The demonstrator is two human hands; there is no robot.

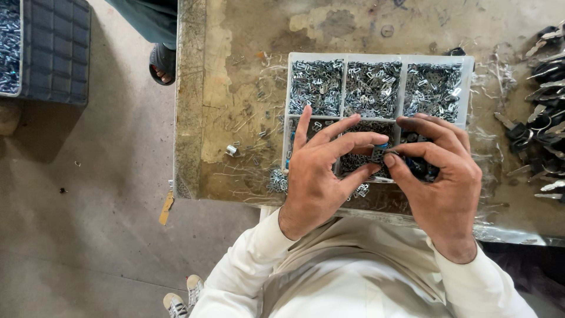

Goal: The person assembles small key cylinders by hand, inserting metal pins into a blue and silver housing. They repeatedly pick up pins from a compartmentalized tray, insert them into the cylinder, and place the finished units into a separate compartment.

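Far left of the fingers: dark quilted crate (pixel 56 50) on the floor, a sandalled foot (pixel 161 63) beyond the worktable (pixel 235 70) edge. Small yellow tag (pixel 167 207) hanging below the table's corner. Left hand (pixel 321 171) fingers (pixel 347 143) spread, thumb and forefinger pinched on a small dark metal part (pixel 379 154). Just beyond the fingertips, white compartment tray (pixel 286 106) of shiny clips. Right hand (pixel 438 174) curled, nipping the same part. Far right, dark keys (pixel 544 112) heaped.
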